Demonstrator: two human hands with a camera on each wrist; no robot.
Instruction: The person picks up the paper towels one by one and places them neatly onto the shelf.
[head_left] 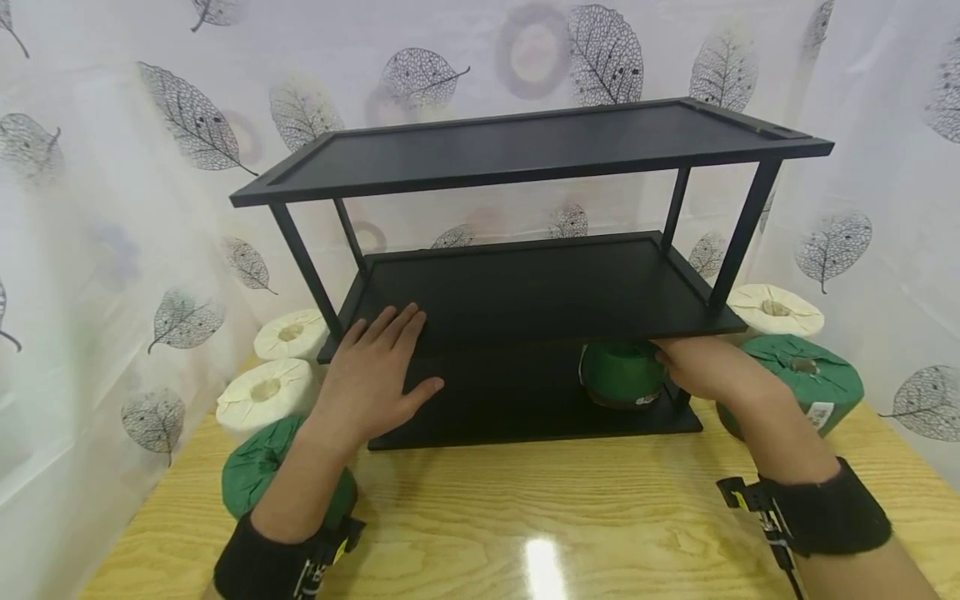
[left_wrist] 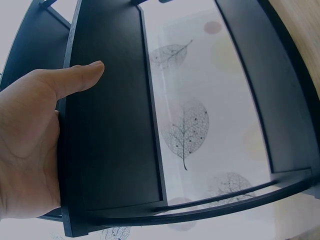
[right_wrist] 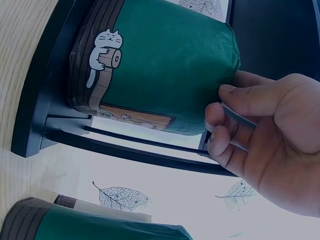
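A black three-tier shelf rack (head_left: 517, 283) stands on the wooden table. My left hand (head_left: 375, 375) rests at the left front of its middle shelf, fingers straight and thumb spread to the side; the left wrist view shows the thumb (left_wrist: 82, 80) over a black panel. On the right of the bottom shelf sits a green-wrapped toilet paper roll (head_left: 621, 375), its wrapper printed with a white cat (right_wrist: 106, 52). Under the middle shelf, my right hand (head_left: 701, 367) grips the roll's upper edge with thumb and curled fingers. The right fingertips are partly hidden in the head view.
Left of the rack are two cream-wrapped rolls (head_left: 266, 392) and a green roll (head_left: 258, 467), partly behind my forearm. To the right stand another green roll (head_left: 813, 379) and a cream roll (head_left: 776, 308). A leaf-patterned curtain (head_left: 480, 75) hangs behind the rack.
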